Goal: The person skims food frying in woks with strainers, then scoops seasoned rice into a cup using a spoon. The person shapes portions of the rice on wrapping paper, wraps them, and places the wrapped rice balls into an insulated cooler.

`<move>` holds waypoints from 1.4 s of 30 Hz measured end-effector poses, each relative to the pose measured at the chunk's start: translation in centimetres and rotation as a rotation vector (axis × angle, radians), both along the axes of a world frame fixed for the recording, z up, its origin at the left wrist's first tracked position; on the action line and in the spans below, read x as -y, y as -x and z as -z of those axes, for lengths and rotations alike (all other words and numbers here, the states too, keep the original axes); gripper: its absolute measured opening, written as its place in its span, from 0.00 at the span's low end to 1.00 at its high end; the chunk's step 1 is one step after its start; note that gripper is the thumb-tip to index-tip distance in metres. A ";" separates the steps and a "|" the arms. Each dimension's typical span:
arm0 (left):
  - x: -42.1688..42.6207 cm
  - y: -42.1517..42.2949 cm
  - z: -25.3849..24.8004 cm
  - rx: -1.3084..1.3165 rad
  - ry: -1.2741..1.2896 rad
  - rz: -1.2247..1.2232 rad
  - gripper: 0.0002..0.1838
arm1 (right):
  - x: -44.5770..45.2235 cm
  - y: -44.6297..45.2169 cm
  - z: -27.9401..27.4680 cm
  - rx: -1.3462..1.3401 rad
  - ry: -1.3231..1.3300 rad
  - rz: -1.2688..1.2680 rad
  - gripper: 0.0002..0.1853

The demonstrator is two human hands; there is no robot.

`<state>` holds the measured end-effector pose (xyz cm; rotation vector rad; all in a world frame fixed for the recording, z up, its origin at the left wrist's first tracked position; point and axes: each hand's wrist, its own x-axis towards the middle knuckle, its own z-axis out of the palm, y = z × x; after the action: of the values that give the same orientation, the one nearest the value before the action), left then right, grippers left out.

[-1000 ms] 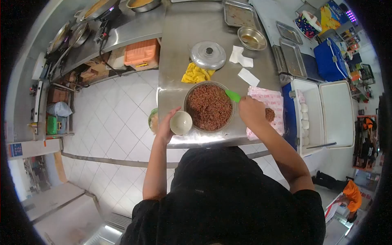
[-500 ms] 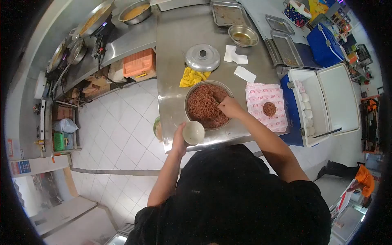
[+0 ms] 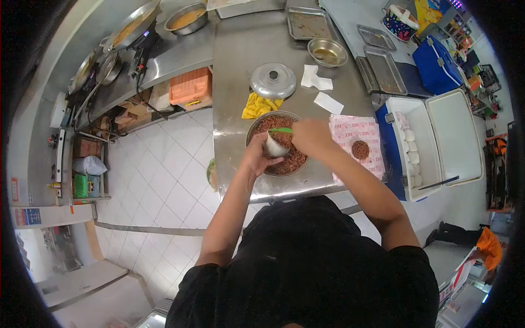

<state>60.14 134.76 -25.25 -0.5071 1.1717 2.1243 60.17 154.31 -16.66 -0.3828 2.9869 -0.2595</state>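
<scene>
A round metal pot (image 3: 249,130) of reddish-brown cooked rice (image 3: 294,162) stands near the table's front edge. Over it, my left hand (image 3: 255,157) grips a small white bowl (image 3: 277,147), tilted with its opening away from me and to the right. My right hand (image 3: 313,136) is closed on a green utensil (image 3: 280,130), whose flat end lies at the bowl's mouth; its exact kind is unclear. To the right, a round mound of rice (image 3: 360,150) rests on a stack of pink-printed paper sheets (image 3: 342,127).
Behind the pot are a yellow cloth (image 3: 261,107) and a metal lid (image 3: 273,82). White papers (image 3: 328,103), a metal bowl (image 3: 327,52) and a tray (image 3: 310,24) lie farther back. At the right stands an open cooler (image 3: 433,164) with white wrapped bundles. A person in orange (image 3: 488,249) is far right.
My left hand has brought the bowl forward over the pot and tilted it. My right hand has risen from the rice, and the green utensil now shows at the bowl.
</scene>
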 end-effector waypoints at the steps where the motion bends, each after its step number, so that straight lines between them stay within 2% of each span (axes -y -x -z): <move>1: 0.0 0.0 1.3 0.009 -0.086 -0.030 0.22 | 1.0 -0.6 0.4 -0.055 0.000 -0.046 0.09; 3: 0.2 0.0 2.8 0.026 -0.257 -0.093 0.23 | 1.4 -1.5 1.4 -0.171 0.045 -0.113 0.08; 5: 0.7 -0.2 2.7 0.013 -0.290 -0.165 0.24 | 1.0 -2.2 2.5 -0.291 0.133 -0.162 0.08; 8: 1.2 -0.6 2.7 -0.061 -0.326 -0.220 0.22 | -0.8 -2.4 3.2 -0.352 0.232 -0.030 0.11; 11: 1.3 -0.8 3.8 -0.181 -0.393 -0.281 0.17 | -2.1 -3.1 4.7 -0.204 0.369 0.173 0.14; 14: 0.1 -1.0 4.1 -0.263 -0.317 -0.389 0.11 | -0.3 -4.6 5.1 0.376 0.911 0.468 0.20; 16: -0.9 -1.2 4.3 -0.280 -0.217 -0.476 0.08 | 1.0 -4.7 7.4 0.234 0.794 0.329 0.21; 21: -0.7 -1.4 3.7 -0.280 -0.183 -0.359 0.08 | 0.2 -3.1 8.7 -0.013 0.498 0.091 0.18; 24: -0.3 -1.2 3.9 -0.312 -0.152 -0.392 0.10 | -1.7 -2.4 7.5 -0.090 0.220 0.047 0.16; 27: 1.0 -1.3 3.8 -0.367 -0.077 -0.420 0.13 | -2.8 -3.0 4.6 0.084 -0.012 0.237 0.13; 30: 1.4 -1.5 2.4 -0.336 0.062 -0.408 0.16 | -1.3 -3.9 6.5 0.142 -0.036 0.146 0.13; 32: 1.3 -1.3 1.8 -0.335 0.188 -0.371 0.16 | -1.5 -2.7 10.1 0.210 0.121 0.236 0.13; 36: 1.5 -0.9 1.4 -0.400 0.392 -0.202 0.17 | -4.5 -2.0 9.0 0.231 0.337 0.214 0.14; 40: 1.0 -1.2 1.6 -0.410 0.506 -0.080 0.17 | -5.8 -3.3 8.5 0.050 0.365 0.295 0.14; 42: 0.3 -1.1 2.7 -0.320 0.371 -0.093 0.18 | -4.8 -4.5 8.1 -0.036 0.471 0.310 0.13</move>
<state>61.24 134.43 -27.95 -0.3960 1.7729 2.1252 64.71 159.13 -24.77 0.0436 2.9834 -1.0020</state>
